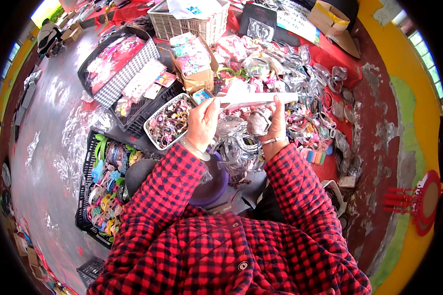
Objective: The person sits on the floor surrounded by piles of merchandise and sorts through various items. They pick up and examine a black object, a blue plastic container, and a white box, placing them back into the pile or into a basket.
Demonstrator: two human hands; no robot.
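Note:
Between my two hands, in front of the pile, a white flat strip-like piece [256, 99] is held up almost level; its exact kind I cannot make out. My left hand [203, 123] is closed on its left end, thumb on top. My right hand [276, 125] supports it from below on the right, its thumb up against it. A grey, knobbly rounded bundle [258, 123] sits in the fingers of that same right hand. Below the hands lie clear-wrapped loops that look like hairbands [241, 147].
Left of my hands is a white basket [155, 140] of small hair ties. A black crate [86, 196] holds colourful headbands. Beyond stand a cardboard box [199, 81] and a beige crate [187, 24]. A purple round tub [214, 184] is below my forearms. Bagged accessories [300, 88] spread rightward.

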